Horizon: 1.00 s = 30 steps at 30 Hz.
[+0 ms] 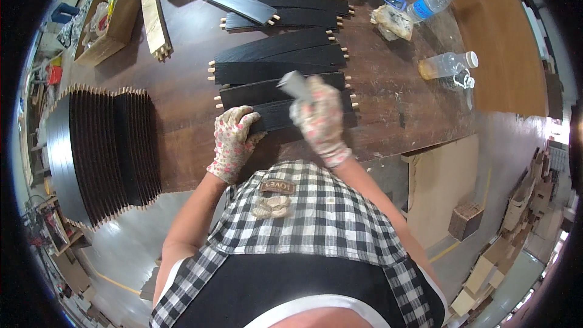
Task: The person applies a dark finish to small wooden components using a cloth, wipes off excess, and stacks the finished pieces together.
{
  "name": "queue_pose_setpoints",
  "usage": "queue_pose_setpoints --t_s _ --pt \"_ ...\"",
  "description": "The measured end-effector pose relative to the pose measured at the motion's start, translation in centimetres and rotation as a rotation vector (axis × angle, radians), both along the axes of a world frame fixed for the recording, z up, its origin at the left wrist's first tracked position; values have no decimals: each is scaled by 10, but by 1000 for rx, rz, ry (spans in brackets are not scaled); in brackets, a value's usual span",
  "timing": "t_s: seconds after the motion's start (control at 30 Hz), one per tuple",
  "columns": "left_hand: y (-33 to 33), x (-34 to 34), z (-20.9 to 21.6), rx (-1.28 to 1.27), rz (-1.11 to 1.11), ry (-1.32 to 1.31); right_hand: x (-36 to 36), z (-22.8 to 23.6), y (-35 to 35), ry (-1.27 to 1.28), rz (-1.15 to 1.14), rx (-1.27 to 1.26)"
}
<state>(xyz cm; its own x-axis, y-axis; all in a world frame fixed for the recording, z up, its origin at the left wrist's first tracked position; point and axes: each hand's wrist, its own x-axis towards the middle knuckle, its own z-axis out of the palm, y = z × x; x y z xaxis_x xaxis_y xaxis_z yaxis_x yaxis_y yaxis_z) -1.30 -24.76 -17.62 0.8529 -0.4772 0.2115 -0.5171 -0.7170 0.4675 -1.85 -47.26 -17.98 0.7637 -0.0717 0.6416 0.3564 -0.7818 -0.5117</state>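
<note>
My left hand point(232, 141), in a flower-patterned glove, grips the left end of the nearest black wooden slat point(274, 121), thumb apart from the bent fingers. Closed around a grey, flat-sided block point(295, 85), my right hand point(320, 118) is raised over the slat's right half; motion blurs it, and the block's exact kind does not show. Just beyond lies another black slat point(255, 93) with pale dowels at its ends. Farther off, more dowelled black slats point(279, 54) lie side by side, and one bluish-black slat point(237, 3) rests aslant on the farthest ones.
At the left stands a long row of black slats point(115, 146). A bare wood piece point(155, 23) and an open cardboard box point(109, 24) are at the far left. Plastic bottles point(432, 5) and a crumpled lump point(392, 22) sit far right, beside brown board point(501, 42).
</note>
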Motion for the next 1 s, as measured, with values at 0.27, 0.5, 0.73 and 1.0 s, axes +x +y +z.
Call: queue_pose_setpoints --t_s 0.27,0.5,0.73,1.0 --pt "21 12 11 -189 7 15 -40 -17 -107 151 -372 -33" --pt "49 38 12 -257 170 537 -61 -1 -10 190 237 -185" --pt "47 47 14 -528 189 947 -29 5 59 217 547 -419" --pt "61 50 -8 -443 94 728 -75 -1 -74 229 -12 -520"
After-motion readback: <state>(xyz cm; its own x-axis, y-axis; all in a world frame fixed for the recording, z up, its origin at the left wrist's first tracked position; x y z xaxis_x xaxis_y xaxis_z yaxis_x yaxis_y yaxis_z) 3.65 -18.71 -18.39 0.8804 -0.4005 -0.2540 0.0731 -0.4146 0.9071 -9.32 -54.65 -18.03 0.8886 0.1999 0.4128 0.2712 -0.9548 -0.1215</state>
